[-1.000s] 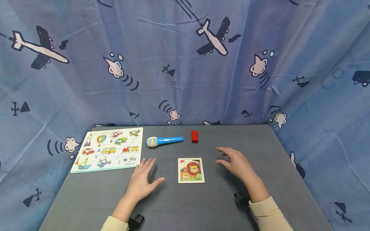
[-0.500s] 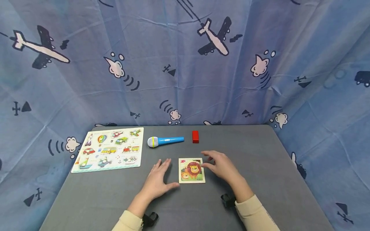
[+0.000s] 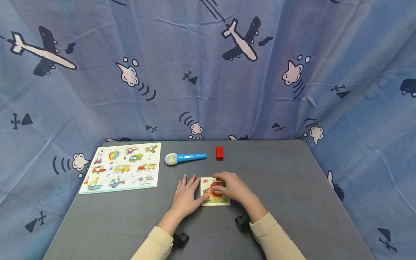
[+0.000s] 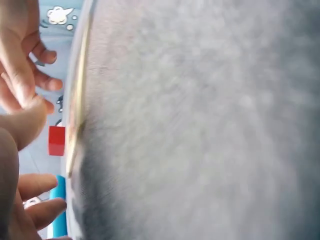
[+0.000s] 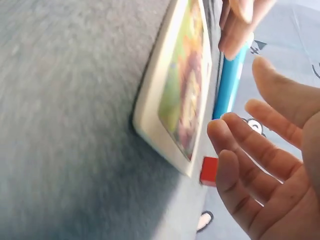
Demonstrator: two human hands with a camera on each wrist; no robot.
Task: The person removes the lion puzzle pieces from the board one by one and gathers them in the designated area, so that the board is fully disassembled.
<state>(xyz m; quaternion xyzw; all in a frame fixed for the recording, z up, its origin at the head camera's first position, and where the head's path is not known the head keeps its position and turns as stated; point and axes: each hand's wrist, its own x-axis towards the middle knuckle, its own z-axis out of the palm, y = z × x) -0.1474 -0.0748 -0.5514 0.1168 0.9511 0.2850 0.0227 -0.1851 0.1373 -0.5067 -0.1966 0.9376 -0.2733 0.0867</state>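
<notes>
A small square lion picture board with a pale border lies flat on the grey table. My left hand is at its left edge, fingers spread, the thumb reaching over the lower left part. Above the board's right half hovers my right hand, partly covering the lion; its fingers are loosely bent and hold nothing. In the right wrist view a gap shows between those fingers and the board. Whether the left thumb touches the board cannot be told; the left wrist view shows only the board's thin edge.
A blue toy microphone lies behind the board, with a red block to its right. At the back left is a large board with vehicle pictures. A blue curtain with printed planes hangs behind the table.
Both hands have moved inward to the lion board, the left going right and the right going left. The right hand now covers part of the picture. The board has stayed in place.
</notes>
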